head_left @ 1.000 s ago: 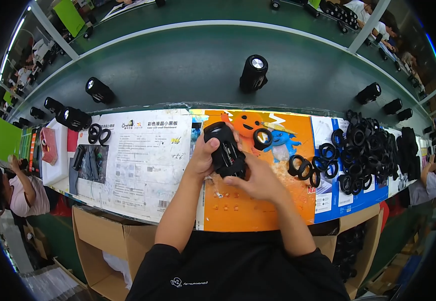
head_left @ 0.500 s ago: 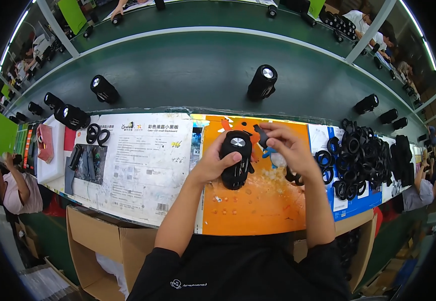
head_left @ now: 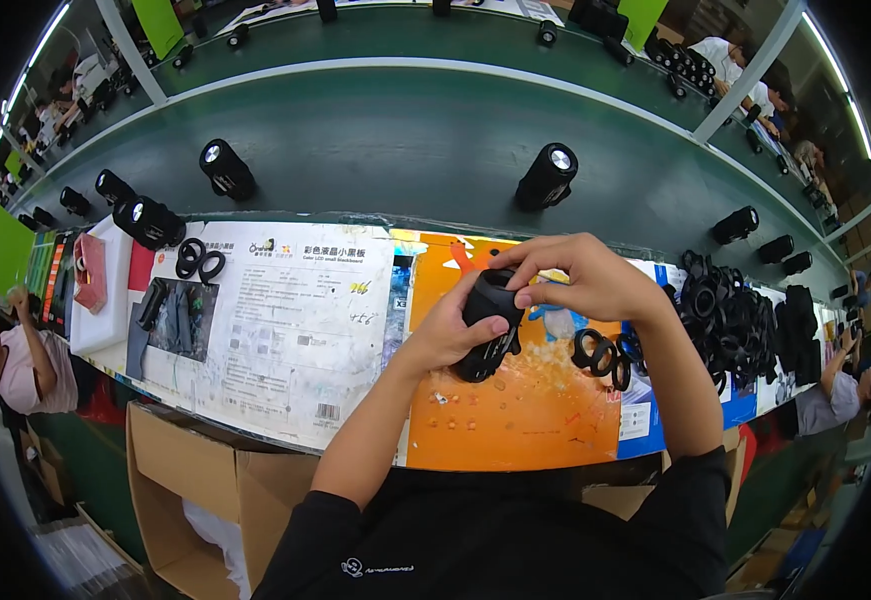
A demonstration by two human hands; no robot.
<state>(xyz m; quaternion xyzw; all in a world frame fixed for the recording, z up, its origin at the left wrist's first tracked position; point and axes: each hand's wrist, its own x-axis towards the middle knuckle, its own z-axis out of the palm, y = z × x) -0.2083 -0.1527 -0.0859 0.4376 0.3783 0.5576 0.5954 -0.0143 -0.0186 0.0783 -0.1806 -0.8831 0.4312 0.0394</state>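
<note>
Flattened printed cardboard sheets [head_left: 285,330] cover the near edge of a long workbench, one mostly white on the left, one orange [head_left: 515,410] in the middle, with a blue strip further right. Beyond them runs a dark green conveyor belt [head_left: 385,150] carrying black cylindrical speakers [head_left: 545,178] stood well apart, more of them lined along its left and right edges. At the centre, over the orange sheet, the left hand [head_left: 450,330] is wrapped around a black cylindrical speaker [head_left: 485,322], thumb across its side, while the right hand [head_left: 585,278] curls over its far end, fingertips pressed to the top. A few black rings [head_left: 600,352] lie just right of it, and a large heap of black rings [head_left: 730,320] sits further right. An open cardboard box [head_left: 195,480] stands below the bench on the near left. Other workers sit along both sides.
</note>
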